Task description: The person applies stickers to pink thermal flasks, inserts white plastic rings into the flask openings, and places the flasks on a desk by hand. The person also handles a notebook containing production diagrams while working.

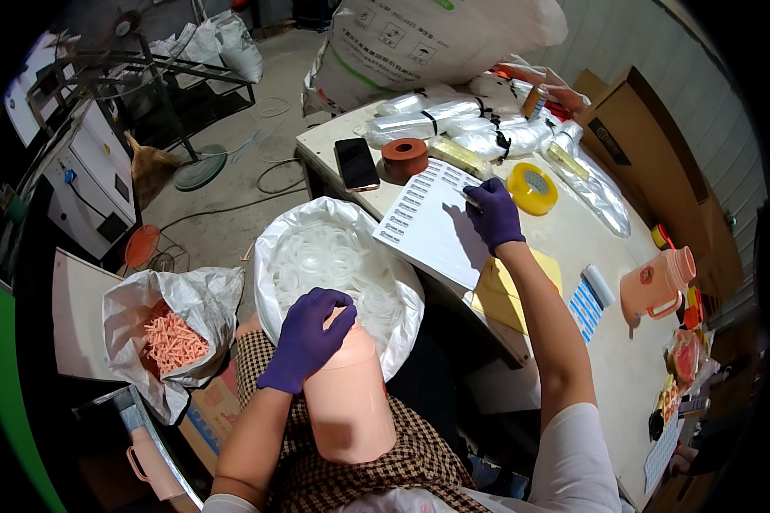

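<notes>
A pink plastic jug [348, 402] rests on my lap, on a checked apron. My left hand [308, 338], in a purple glove, is closed around the jug's upper end. On the table, my purple-gloved right hand [494, 214] is pinched over a white sheet of small printed labels [436, 224]. Something small and pale shows at its fingertips, too small to name. Labels cover the sheet's left and far part, while the part near my right hand is bare white. A yellow sheet [498, 299] lies partly under my right forearm.
A white sack of clear rings [316, 256] stands beside the table [607, 256]. Around the sheet lie a phone [356, 164], brown tape [405, 158], yellow tape [532, 188] and wrapped plastic bundles [428, 120]. Another pink jug [656, 285] is at right; a sack of pink pieces [175, 338], left.
</notes>
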Available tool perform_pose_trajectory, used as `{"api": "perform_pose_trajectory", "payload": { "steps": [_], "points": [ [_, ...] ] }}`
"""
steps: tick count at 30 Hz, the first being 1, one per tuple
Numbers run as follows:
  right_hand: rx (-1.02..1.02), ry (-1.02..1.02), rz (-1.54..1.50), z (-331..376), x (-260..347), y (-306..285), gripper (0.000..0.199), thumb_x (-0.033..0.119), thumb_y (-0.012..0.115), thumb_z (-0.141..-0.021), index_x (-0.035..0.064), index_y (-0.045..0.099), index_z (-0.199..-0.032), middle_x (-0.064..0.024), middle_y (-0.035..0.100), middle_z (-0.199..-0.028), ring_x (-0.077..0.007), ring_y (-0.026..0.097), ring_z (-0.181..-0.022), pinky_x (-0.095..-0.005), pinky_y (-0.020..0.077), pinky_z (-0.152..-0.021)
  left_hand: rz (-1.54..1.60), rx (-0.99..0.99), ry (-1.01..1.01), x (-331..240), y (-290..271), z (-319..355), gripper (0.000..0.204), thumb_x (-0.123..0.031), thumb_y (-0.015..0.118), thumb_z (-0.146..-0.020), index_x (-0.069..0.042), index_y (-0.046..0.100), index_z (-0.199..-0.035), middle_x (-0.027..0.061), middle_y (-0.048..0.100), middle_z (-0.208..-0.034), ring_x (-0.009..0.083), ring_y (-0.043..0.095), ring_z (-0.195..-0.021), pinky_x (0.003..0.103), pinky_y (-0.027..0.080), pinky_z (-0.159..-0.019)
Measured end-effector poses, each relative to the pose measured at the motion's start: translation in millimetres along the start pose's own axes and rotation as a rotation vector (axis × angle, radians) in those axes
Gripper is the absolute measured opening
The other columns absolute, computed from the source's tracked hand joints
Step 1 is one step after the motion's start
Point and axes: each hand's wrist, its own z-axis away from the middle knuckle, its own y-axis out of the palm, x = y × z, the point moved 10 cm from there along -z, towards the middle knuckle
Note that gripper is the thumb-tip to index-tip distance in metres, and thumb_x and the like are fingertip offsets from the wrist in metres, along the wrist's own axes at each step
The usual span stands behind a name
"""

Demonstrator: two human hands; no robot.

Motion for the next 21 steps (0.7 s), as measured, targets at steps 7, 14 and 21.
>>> {"api": "perform_pose_trajectory", "payload": {
  "steps": [7, 14, 21],
  "points": [
    [0.297, 0.277, -0.018, -7, -21, 47, 0.028, 0.036, 0.059, -0.095, 0.0183, 0.075, -0.109, -0.0143, 0.064, -0.115, -0.0353, 0.067, -0.098, -0.047, 0.053, -0.087, 0.017, -0.005, 0.039, 11, -6, 7, 0.021, -0.015, 0.068, -0.093, 0.001, 0.067, -0.107, 0.014, 0.067, -0.105, 0.0258, 0.065, -0.102, 0.035, 0.05, -0.093],
    [0.325, 0.337, 0.103, -23, -41, 65, 0.033, 0.044, 0.054, -0.095, 0.0279, 0.073, -0.117, -0.0166, 0.064, -0.118, -0.0369, 0.066, -0.104, -0.0466, 0.0521, -0.091, -0.025, -0.021, 0.087, 7, -3, 1, 0.02, -0.012, 0.067, -0.091, 0.001, 0.066, -0.106, 0.0151, 0.067, -0.105, 0.0292, 0.064, -0.101, 0.037, 0.049, -0.091],
    [-0.311, 0.822, -1.075, 6, -68, -3, 0.032, 0.026, 0.057, -0.103, 0.016, 0.067, -0.132, 0.0063, 0.047, -0.064, -0.0038, 0.034, -0.051, -0.0217, 0.028, -0.047, 0.063, 0.022, 0.082, 7, -24, 15, 0.029, -0.01, 0.065, -0.093, -0.002, 0.063, -0.12, 0.0127, 0.062, -0.122, 0.026, 0.059, -0.113, 0.037, 0.046, -0.099]
  ]
}}
